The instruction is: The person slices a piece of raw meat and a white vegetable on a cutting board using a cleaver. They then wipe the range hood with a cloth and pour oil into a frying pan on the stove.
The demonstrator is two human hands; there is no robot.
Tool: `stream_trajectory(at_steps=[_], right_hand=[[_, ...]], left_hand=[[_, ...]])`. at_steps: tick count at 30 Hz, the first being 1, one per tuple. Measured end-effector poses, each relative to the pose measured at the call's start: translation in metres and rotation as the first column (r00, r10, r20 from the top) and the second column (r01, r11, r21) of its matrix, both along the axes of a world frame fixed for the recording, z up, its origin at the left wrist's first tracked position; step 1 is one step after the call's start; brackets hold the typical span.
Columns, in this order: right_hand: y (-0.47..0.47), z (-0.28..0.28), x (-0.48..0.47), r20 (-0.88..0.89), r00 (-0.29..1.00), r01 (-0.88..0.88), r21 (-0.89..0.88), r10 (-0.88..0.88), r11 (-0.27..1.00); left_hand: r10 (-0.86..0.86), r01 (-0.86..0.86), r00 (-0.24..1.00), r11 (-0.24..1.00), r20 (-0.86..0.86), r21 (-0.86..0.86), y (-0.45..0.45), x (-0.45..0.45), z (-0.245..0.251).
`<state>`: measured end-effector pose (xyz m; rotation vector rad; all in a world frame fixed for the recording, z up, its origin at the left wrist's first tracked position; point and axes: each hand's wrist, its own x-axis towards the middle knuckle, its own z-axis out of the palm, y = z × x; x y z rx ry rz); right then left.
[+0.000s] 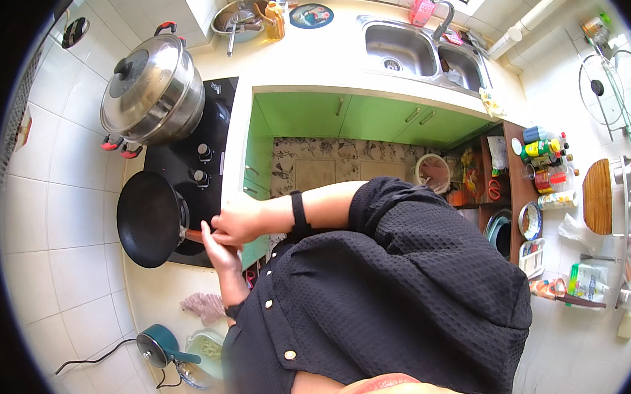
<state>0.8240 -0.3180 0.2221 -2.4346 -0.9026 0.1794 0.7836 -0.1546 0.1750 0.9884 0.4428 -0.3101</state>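
My right hand [240,219] is curled, its fingers meeting my left hand [222,253] at the edge of the stove. The left hand is held flat with a finger or thumb extended. Whether anything lies between the two is hidden. Just beyond them is the reddish-brown handle [194,236] of a black wok [148,219]; the hands cover its near end, so I cannot tell if either grips it. The wok stands on the black glass cooktop [214,151], and its inside looks dark and bare. Beside it rises a lidded steel steamer pot [155,90].
Cooktop knobs [202,178] sit between pot and wok. A teal electric pot [157,345], a plastic container of pale green food [207,347] and a cloth [203,307] lie on the counter to my left. The double sink [400,49] and a utensil-filled basin [240,19] are to my right.
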Motion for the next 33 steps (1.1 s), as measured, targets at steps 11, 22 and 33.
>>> stream_trajectory(at_steps=[11,22,33], right_hand=[[-0.466,-0.073,0.092,-0.067,0.369,0.892,0.307,-0.927,0.333],[-0.938,-0.222,-0.084,0.025,-0.516,0.854,0.087,-0.856,-0.512],[-1.003,-0.214,-0.106,0.08,-0.562,0.795,0.329,-0.823,-0.51]], left_hand=[[0.241,-0.395,0.842,0.885,0.483,0.248,-0.067,-0.063,0.008],[0.129,-0.109,0.933,0.991,0.335,-0.079,-0.33,0.024,-0.046],[-0.027,0.075,0.979,0.97,-0.204,0.232,-0.434,0.045,-0.023]])
